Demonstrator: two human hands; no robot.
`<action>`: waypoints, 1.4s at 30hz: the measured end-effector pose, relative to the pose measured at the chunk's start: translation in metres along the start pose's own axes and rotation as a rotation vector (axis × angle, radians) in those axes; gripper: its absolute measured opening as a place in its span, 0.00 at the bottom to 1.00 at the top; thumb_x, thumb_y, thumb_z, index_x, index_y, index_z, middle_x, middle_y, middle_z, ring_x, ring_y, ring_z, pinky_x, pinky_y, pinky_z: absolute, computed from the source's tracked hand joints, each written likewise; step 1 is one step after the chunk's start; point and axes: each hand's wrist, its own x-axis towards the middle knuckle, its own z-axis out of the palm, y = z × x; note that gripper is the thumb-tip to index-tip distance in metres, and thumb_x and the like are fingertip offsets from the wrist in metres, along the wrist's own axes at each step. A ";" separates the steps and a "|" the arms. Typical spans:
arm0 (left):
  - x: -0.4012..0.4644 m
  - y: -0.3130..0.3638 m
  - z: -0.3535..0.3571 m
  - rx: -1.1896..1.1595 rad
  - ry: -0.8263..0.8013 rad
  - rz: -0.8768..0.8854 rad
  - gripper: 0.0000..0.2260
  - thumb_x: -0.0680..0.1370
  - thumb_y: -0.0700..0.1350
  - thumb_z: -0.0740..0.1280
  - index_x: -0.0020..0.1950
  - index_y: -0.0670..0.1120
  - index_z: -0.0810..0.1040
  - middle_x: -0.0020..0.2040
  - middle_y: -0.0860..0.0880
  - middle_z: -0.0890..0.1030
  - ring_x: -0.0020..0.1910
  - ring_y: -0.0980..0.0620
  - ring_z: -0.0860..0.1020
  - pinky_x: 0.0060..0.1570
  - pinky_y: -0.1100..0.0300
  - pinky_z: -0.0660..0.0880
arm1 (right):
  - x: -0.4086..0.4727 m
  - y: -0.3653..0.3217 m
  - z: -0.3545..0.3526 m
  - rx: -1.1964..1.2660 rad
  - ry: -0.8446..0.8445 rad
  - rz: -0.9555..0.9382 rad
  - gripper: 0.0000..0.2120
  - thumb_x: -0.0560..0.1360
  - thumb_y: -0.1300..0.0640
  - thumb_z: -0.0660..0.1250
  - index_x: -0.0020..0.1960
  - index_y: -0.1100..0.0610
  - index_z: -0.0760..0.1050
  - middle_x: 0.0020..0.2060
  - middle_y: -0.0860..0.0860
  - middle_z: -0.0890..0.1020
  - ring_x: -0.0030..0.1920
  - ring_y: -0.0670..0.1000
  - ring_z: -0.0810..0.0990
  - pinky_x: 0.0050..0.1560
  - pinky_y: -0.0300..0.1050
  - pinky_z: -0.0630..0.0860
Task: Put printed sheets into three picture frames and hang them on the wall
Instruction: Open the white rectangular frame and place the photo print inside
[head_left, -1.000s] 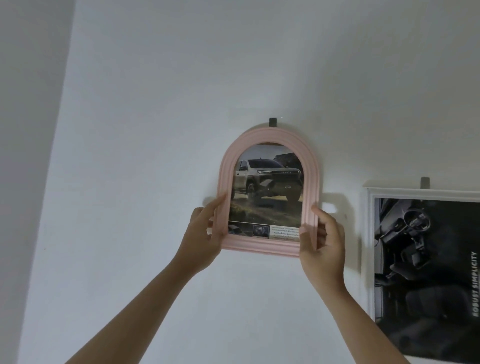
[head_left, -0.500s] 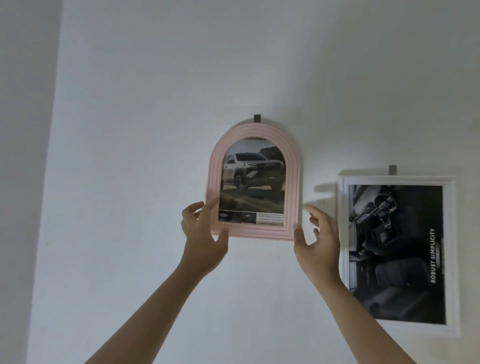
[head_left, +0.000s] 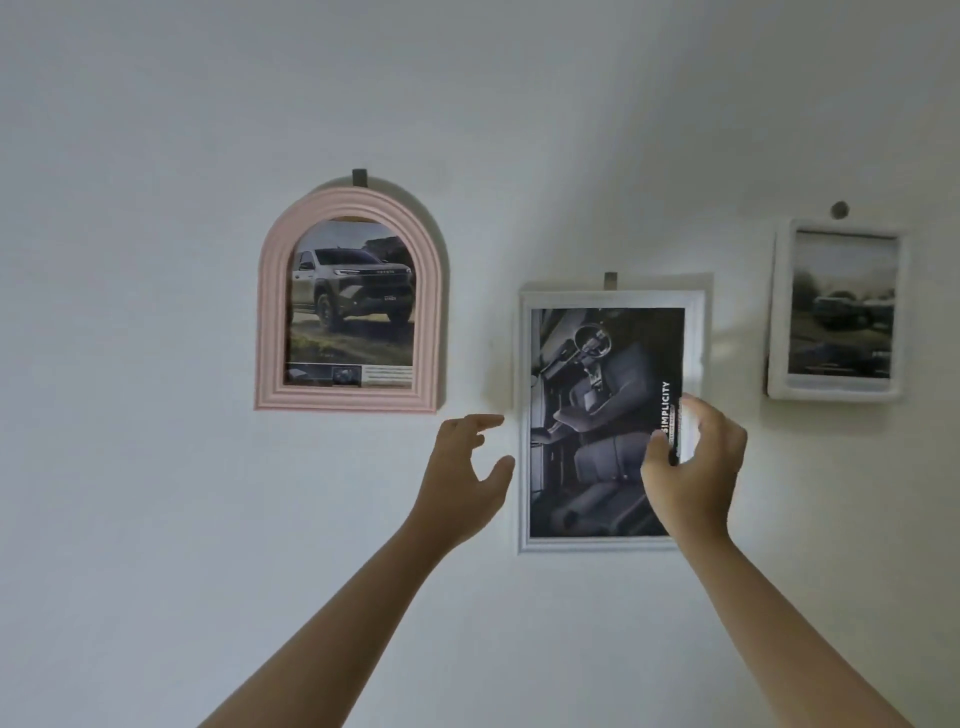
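**Three frames on the wall, both hands free**

Three frames hung on the white wall (head_left: 156, 156). The pink frame (head_left: 270, 312), with an arched top, hung at the left from a small grey hook (head_left: 359, 177). Its sheet (head_left: 353, 306) showed a grey pickup truck on grass. The big white frame (head_left: 523, 415) hung lower, in the middle, from its own hook (head_left: 610, 280), and it looked slightly tilted. Its sheet (head_left: 587, 415) was dark and showed the seats and wheel of a car, with the word "SIMPLICITY" up its right side. The small white frame (head_left: 776, 312) hung at the right, higher than the middle one, under a round peg (head_left: 839, 210). Its sheet (head_left: 841, 306) was blurred, and I could only tell a dark vehicle in a field.

The left hand (head_left: 462, 483) was in the air between the pink frame and the big white frame, below the first and just beside the left edge of the second. Its grip was loose, the fingers spread and curved, and it held nothing. The right hand (head_left: 693, 467) was in front of the lower right part of the big white frame. Its fingers were also apart and curved, with the thumb over the dark sheet. I could not tell if it touched the frame; it clasped nothing.
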 end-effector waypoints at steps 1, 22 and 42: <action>0.002 0.002 0.010 -0.031 -0.010 -0.052 0.18 0.75 0.44 0.68 0.63 0.51 0.71 0.61 0.54 0.70 0.59 0.55 0.72 0.56 0.62 0.70 | 0.007 0.012 -0.007 -0.057 -0.013 -0.001 0.25 0.69 0.64 0.71 0.65 0.58 0.71 0.60 0.60 0.74 0.59 0.59 0.72 0.57 0.50 0.73; -0.006 0.033 0.041 -0.065 0.149 -0.270 0.18 0.74 0.32 0.65 0.54 0.54 0.79 0.54 0.48 0.77 0.45 0.52 0.79 0.42 0.61 0.76 | 0.027 0.063 -0.039 0.461 -0.372 0.061 0.16 0.76 0.69 0.60 0.57 0.53 0.74 0.55 0.51 0.78 0.55 0.46 0.76 0.52 0.25 0.69; -0.256 -0.017 0.090 -0.233 0.028 -0.826 0.23 0.74 0.26 0.58 0.56 0.50 0.79 0.50 0.38 0.80 0.40 0.48 0.76 0.38 0.58 0.75 | -0.184 0.118 -0.172 0.551 -0.702 0.508 0.19 0.73 0.74 0.62 0.57 0.55 0.77 0.56 0.48 0.80 0.52 0.44 0.79 0.53 0.26 0.71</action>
